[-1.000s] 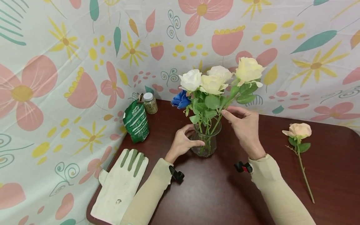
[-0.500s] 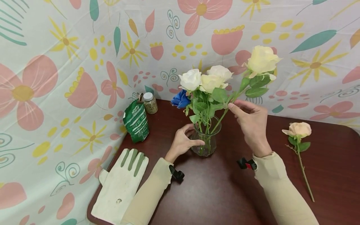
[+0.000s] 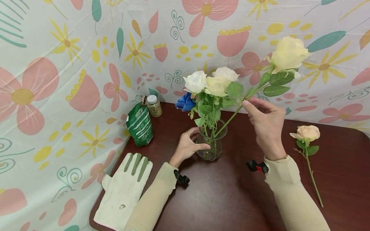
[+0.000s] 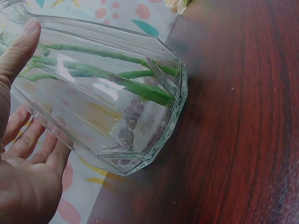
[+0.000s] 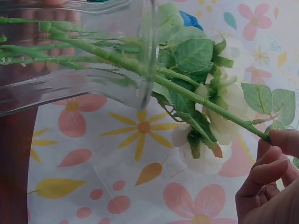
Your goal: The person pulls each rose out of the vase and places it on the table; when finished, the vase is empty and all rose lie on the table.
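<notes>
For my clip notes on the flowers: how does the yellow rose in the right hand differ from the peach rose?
Pose: the yellow rose slants upward with its lower stem inside the vase; the peach rose lies on the table.
Contact: the right hand pinches the yellow rose's stem; no hand touches the peach rose.
Colour: the yellow rose is pale yellow, the peach rose pale peach.
Both have one bloom and green leaves.
</notes>
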The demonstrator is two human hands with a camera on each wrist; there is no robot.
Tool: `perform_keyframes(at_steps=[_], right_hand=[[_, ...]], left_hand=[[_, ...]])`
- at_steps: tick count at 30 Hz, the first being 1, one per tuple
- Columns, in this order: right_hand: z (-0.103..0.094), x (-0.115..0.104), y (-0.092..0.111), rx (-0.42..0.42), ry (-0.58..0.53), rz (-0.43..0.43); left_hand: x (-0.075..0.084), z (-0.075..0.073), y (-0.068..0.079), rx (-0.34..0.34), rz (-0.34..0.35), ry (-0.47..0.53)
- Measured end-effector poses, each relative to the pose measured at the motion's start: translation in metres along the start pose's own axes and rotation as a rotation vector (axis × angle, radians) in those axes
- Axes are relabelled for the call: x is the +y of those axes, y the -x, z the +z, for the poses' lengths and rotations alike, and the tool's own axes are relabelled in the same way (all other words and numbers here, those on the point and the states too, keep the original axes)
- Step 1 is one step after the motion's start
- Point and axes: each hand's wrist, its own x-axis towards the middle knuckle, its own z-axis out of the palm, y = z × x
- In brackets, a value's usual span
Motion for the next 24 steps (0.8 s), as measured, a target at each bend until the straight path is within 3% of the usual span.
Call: perform_keyframes(at_steps=[8, 24], right_hand=[[-0.004, -0.009, 0.0, 0.047, -0.058, -0.018], [-0.015, -0.021, -0.004, 0.105, -0.203, -0.156]], left_hand=[[-0.003, -0.001, 0.0, -0.002, -0.004, -0.001], [-0.002, 0.0, 0.001, 0.003, 0.006, -0.019]])
